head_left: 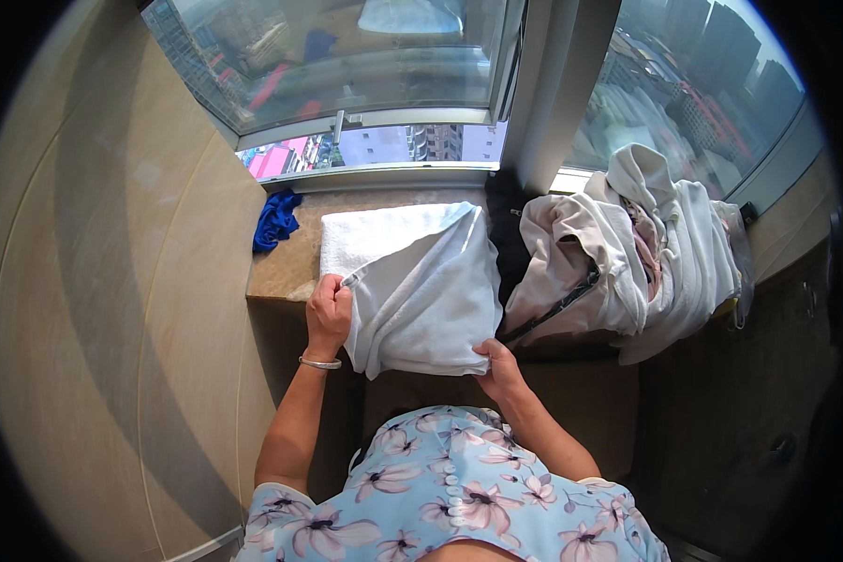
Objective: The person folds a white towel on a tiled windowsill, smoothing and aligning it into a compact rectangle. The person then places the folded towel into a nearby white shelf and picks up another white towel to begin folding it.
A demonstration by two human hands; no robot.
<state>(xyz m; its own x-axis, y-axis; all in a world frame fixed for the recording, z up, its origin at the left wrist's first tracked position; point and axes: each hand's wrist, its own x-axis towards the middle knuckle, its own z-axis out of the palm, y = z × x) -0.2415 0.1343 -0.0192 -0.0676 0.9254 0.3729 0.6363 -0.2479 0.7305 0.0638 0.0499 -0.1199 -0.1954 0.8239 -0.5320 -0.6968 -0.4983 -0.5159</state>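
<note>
A white towel [431,300] lies partly folded on the stone window ledge in front of me, its upper layer pulled slantwise over the layers beneath. My left hand [330,314] is closed on a lifted edge of it at the left side, with a bracelet on that wrist. At the towel's near right corner, my right hand [500,369] pinches the cloth between thumb and fingers. The fingertips of both hands are partly hidden by the fabric.
Beige and white clothes [618,253] are heaped on the ledge to the right, beside a black garment [508,239]. A blue cloth [276,222] sits at the ledge's left end. Behind stands a window [347,75] tilted open at the bottom; a tiled wall [112,281] bounds the left.
</note>
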